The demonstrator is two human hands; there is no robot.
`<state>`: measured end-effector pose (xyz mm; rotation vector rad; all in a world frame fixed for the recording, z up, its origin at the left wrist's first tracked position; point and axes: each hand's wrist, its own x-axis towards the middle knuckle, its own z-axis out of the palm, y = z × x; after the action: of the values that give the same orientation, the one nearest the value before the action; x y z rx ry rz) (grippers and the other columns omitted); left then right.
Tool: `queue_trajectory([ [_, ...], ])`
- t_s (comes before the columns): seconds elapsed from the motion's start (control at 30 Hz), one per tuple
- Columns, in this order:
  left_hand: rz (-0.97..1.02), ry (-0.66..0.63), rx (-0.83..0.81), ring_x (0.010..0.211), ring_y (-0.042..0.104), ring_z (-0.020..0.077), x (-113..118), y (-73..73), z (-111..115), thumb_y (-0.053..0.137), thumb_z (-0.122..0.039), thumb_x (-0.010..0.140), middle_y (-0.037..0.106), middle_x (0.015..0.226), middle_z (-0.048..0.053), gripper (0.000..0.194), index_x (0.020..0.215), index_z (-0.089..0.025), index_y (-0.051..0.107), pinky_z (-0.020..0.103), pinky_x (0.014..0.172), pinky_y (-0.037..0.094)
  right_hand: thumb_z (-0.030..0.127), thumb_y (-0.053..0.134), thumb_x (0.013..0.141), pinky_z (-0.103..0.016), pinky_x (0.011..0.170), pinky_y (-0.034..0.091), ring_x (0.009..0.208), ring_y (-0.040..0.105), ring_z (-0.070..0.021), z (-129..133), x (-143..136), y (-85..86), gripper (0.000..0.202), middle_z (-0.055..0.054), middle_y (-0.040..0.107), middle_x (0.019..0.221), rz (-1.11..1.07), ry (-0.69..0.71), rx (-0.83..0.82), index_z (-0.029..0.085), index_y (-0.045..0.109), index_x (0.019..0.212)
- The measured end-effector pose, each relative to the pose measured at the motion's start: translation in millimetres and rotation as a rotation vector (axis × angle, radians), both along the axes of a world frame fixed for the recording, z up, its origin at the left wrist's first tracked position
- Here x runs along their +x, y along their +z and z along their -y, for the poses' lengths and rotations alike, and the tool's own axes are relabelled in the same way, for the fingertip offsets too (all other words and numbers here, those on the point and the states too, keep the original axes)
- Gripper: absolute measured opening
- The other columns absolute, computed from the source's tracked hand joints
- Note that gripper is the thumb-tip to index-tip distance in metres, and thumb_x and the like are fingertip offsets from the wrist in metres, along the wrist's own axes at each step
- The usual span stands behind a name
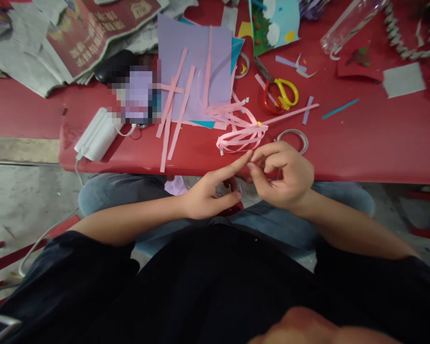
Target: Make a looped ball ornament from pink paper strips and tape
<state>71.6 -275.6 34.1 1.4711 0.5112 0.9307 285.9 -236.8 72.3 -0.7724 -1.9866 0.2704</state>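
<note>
Above my lap, at the red table's front edge, my left hand (pixel 215 191) has its index finger stretched out and its thumb apart, with nothing visible in it. The index fingertip meets my right hand (pixel 283 174), whose thumb and index finger are pinched together; anything between them is too small to make out. Just beyond the fingers lies a looped bundle of pink paper strips (pixel 241 136) with a small yellow spot. A roll of tape (pixel 304 138) rests behind my right hand. Loose pink strips (pixel 181 112) lie partly over a purple sheet (pixel 220 62).
Scissors (pixel 288 93) with red and yellow handles lie past the bundle. On the red table (pixel 376 148) are also a white power bank (pixel 98 134) with a cable, newspapers (pixel 28 57), a second tape roll (pixel 246 64), a picture card (pixel 275 26), a clear bottle (pixel 351 26) and paper scraps.
</note>
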Motion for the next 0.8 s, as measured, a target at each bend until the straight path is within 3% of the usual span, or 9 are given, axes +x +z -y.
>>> queue_trajectory([
  [0.13,0.215,-0.209,-0.32,0.083,0.059,0.0119,-4,9.6,-8,0.074,-0.027,0.096,0.067,0.134,0.011,0.086,0.169,-0.045,0.032,0.029,0.077,0.056,0.011,0.08,0.085,-0.027,0.059,0.058,0.076,0.074,-0.0158,-5,3,-1.9,0.031,-0.002,0.076,0.094,-0.046,-0.027,0.067,0.023,0.052,0.092],
  [0.27,0.295,-0.293,-0.386,0.086,0.056,0.0129,-5,10.9,-11,0.076,-0.026,0.094,0.068,0.128,0.009,0.086,0.167,-0.047,0.036,0.03,0.08,0.053,0.013,0.082,0.083,-0.027,0.055,0.058,0.075,0.075,-0.0153,-2,5,-2.5,0.031,-0.002,0.078,0.098,-0.067,-0.021,0.057,0.022,0.054,0.094],
  [0.6,0.199,-0.309,-0.285,0.088,0.055,0.0132,-7,10.6,-8,0.075,-0.025,0.094,0.061,0.133,0.01,0.092,0.171,-0.044,0.028,0.031,0.082,0.054,0.018,0.079,0.088,-0.032,0.055,0.059,0.074,0.074,-0.0178,6,7,8.7,0.03,-0.003,0.076,0.095,-0.05,-0.03,0.015,0.025,0.05,0.09],
  [0.8,0.035,-0.142,0.02,0.093,0.062,0.0154,-4,5.3,-8,0.073,-0.02,0.093,0.066,0.133,0.012,0.097,0.174,-0.037,0.022,0.032,0.087,0.06,0.013,0.075,0.091,-0.034,0.06,0.062,0.081,0.076,-0.0194,9,7,11.4,0.031,-0.003,0.076,0.097,0.013,-0.044,0.01,0.026,0.047,0.092],
])
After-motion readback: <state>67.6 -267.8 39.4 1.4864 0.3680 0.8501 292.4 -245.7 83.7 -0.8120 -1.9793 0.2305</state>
